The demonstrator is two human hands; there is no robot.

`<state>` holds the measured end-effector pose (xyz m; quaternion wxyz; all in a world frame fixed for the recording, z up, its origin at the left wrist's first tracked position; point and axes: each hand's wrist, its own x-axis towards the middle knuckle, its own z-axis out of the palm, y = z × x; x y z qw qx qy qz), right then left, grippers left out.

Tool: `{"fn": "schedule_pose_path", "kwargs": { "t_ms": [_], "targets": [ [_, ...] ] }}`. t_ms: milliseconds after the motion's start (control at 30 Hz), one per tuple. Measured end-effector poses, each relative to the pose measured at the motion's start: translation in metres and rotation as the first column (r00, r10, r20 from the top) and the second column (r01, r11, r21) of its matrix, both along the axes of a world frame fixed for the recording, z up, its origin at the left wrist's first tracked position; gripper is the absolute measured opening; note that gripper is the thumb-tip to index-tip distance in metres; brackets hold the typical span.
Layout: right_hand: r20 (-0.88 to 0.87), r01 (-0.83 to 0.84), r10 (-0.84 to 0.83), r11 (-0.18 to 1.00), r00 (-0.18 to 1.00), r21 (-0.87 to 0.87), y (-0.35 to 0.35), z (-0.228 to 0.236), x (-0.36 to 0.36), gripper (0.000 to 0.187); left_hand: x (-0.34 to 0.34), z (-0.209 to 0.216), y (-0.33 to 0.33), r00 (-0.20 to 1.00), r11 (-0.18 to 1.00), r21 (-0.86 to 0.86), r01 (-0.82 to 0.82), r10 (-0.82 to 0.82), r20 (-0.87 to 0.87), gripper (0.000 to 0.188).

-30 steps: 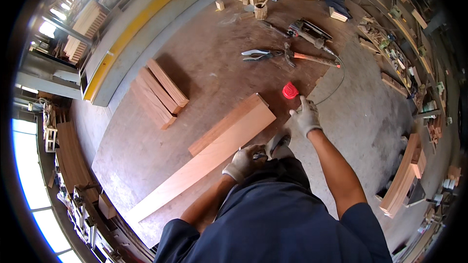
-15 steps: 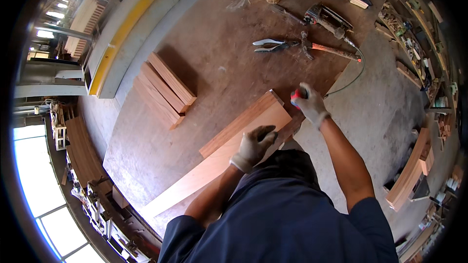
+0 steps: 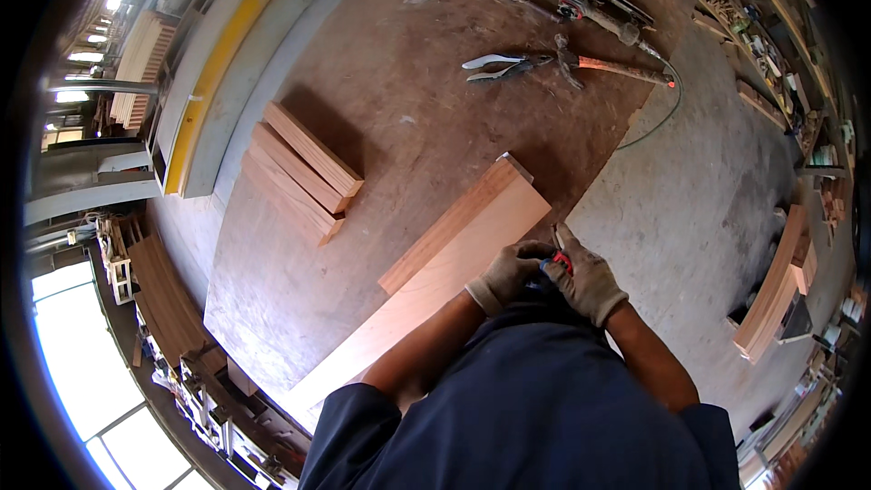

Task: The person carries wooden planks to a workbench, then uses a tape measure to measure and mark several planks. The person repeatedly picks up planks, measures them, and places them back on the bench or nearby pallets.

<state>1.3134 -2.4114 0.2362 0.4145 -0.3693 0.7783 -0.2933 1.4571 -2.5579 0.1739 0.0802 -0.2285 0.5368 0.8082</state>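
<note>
In front of my body my two gloved hands are close together. My right hand is closed round a small red and blue object, mostly covered by the fingers; its kind is not clear. My left hand meets it from the left with bent fingers, and what these pinch is hidden. Beyond the left hand lies a pale wide wooden board, slanting from lower left to upper right. A narrower, browner wooden piece lies along its far side. My forearms partly cover the board's near edge.
Three wooden pieces lie side by side at left. Farther off are pliers, a hammer and a corded power tool. A yellow-striped metal beam runs along the left. More boards stand at right.
My right hand has come down and left with the red and blue object. My left hand has moved right off the board to meet it. The view has shifted slightly.
</note>
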Motion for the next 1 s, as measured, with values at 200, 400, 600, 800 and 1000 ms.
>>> {"fn": "schedule_pose_path", "kwargs": {
  "t_ms": [200,400,600,800,1000],
  "targets": [
    [-0.158,-0.106,0.092,0.99,0.983,-0.088,0.001,0.004,0.004,0.073,-0.001,-0.009,-0.014,0.978,0.939,0.32,-0.128,0.065,0.201,0.016],
    [0.058,0.057,-0.072,0.972,0.996,0.228,0.058,-0.009,-0.015,0.042,-0.013,0.007,-0.096,0.909,0.909,0.084,-0.409,0.397,0.129,0.018],
    [0.002,0.201,-0.217,0.908,0.976,0.367,0.11,-0.048,-0.009,0.028,-0.024,-0.009,-0.124,0.93,0.592,-0.774,-0.225,0.366,0.01,0.042],
    [-0.271,0.109,-0.023,0.945,0.962,0.308,0.098,-0.047,0.001,0.025,-0.015,0.006,-0.069,0.96,0.167,-0.958,0.234,0.116,0.255,0.138],
    [-0.294,0.162,-0.057,0.924,0.954,0.346,0.091,-0.025,0.001,0.023,-0.018,0.015,-0.054,0.914,0.159,-0.913,0.375,0.099,0.392,0.128]
  ]
}}
